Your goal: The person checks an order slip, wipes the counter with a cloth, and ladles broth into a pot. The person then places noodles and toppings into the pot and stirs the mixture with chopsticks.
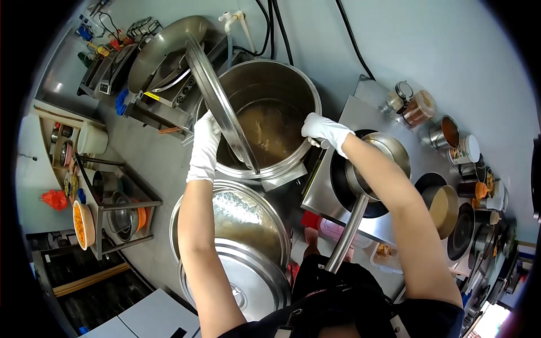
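Note:
My left hand (205, 130), in a white glove, grips the edge of a large round metal lid (217, 98). That lid stands steeply tilted over the mouth of a big stockpot (309, 90). Brownish liquid with pale pieces (265, 132) lies inside the pot. My right hand (324, 130), also gloved in white, is closed at the pot's right rim; a short grey metal part shows just under its fingers. Below my right forearm, a long-handled saucepan (358, 186) rests on the stove.
A second large pot (248, 219) stands nearer me, partly covered by another lid (248, 281). To the right, the steel stove top (355, 118) carries pans, with jars (420, 107) along the wall. A wok (163, 50) sits back left; a metal rack (127, 203) stands left.

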Demonstrator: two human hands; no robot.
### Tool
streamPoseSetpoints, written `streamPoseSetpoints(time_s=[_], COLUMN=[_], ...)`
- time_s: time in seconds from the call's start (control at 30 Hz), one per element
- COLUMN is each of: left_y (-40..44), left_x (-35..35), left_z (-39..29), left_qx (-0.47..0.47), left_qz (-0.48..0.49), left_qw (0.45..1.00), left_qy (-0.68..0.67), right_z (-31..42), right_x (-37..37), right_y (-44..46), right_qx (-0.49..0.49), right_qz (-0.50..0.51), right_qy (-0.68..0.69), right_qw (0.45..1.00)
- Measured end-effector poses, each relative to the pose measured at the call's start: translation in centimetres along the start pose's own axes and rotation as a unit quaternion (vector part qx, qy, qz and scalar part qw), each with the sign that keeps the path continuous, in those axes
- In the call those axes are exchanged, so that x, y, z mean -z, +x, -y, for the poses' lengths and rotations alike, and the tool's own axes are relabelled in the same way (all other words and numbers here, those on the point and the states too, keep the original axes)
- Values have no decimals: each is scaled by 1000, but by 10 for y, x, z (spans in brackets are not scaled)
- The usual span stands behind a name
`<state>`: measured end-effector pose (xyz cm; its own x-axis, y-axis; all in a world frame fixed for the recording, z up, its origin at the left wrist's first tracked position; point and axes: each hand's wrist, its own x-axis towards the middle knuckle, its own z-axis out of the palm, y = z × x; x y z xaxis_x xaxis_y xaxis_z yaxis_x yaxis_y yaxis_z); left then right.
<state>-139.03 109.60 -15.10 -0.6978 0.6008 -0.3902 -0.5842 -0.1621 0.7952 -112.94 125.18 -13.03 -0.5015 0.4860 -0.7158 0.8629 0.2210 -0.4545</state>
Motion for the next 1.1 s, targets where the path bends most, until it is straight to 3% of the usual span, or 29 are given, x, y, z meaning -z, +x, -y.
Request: streamPoseSetpoints(time_s=[0.2,0.4,0.43,0.57,0.67,0.83,0.93,1.07,1.1], left_y=[-3,-13,-17,-20,5,-26,-33,-59,-19], left_x=[-2,-9,-10,-13,5,-21,-21,-39,-3], left_z=[-1,-7,-10,-12,-2,-11,-12,-13,-11], left_qx=[-12,-10,-1,-2,-3,-30,-39,-52,-36], left_qz=[-7,2,46,-20,12,-18,11,11,113], left_qw=[1000,999,998,998,999,996,994,987,984], left_qy=[12,35,36,59,52,79,105,153,136], right_z=[-23,-63,-67,-77,-96,-137,-170,-204,-212], right_x=[36,48,50,49,50,54,50,38,32], right_y=[-91,-146,-156,-190,-202,-247,-302,-416,-445], right_qx=[-38,63,65,91,126,151,137,98,84], right_qz=[25,36,39,31,58,149,148,44,9], right_qy=[200,252,255,275,371,539,592,607,612], right_qw=[979,965,964,957,918,815,780,787,787])
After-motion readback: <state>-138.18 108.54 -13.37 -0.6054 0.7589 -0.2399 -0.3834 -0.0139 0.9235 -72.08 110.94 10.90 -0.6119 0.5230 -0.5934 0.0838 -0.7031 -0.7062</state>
